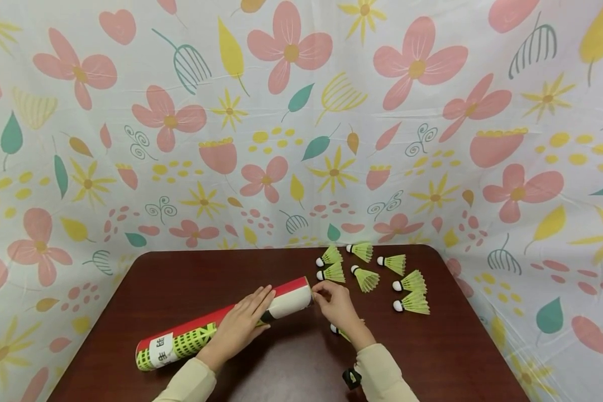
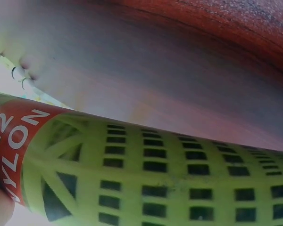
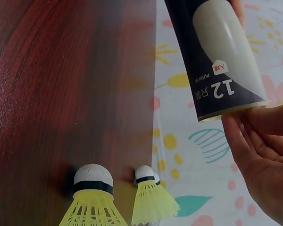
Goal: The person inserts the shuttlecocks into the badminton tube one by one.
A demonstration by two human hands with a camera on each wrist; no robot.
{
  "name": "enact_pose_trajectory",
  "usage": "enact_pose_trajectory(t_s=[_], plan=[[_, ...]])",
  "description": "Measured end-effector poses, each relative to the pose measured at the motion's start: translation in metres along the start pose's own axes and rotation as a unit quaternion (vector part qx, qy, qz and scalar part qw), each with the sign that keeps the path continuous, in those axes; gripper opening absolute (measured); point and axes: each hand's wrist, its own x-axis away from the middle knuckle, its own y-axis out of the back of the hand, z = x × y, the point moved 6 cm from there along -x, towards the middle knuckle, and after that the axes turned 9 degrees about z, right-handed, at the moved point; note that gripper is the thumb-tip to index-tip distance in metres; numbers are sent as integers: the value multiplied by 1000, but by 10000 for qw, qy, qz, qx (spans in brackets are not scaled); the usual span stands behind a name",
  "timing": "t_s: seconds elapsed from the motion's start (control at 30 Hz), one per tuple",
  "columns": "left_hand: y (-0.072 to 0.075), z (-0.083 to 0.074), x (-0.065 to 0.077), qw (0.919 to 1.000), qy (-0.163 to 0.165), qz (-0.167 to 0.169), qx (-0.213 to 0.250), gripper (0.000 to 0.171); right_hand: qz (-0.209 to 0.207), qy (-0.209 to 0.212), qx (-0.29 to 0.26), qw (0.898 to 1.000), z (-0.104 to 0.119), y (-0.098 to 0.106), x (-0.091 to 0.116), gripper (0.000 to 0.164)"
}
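A long shuttlecock tube [image 1: 288,296], red, white and dark with a yellow-green net print, lies slantwise across the table. My left hand [image 1: 241,321] grips it around the middle, fingers over the top and thumb on the near side. The net print of the tube [image 2: 179,174] fills the lower left wrist view. At the tube's right end is my right hand [image 1: 339,304], thumb and fingers bent together right at the rim. In the right wrist view the right hand's fingertips meet the end of the tube [image 3: 226,61]; I cannot tell what they pinch there.
Several yellow shuttlecocks with white heads, such as this shuttlecock [image 1: 365,279], lie on the right of the brown table [image 1: 191,273]. One shuttlecock [image 1: 335,329] is partly hidden under the right forearm. A flowered cloth [image 1: 291,139] hangs behind the table.
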Motion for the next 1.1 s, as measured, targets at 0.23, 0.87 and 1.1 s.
enact_pose_trajectory(t_s=[0.23, 0.87, 1.1], plan=[[0, 3, 1, 9999, -40, -40, -99, 86, -47, 18, 267, 9996, -6, 4, 0, 2], [1, 6, 4, 10000, 26, -4, -23, 85, -422, -827, 51, 9957, -49, 62, 28, 8], [0, 6, 4, 10000, 15, 27, 8, 85, -500, -1067, 79, 9930, -64, 78, 45, 10]])
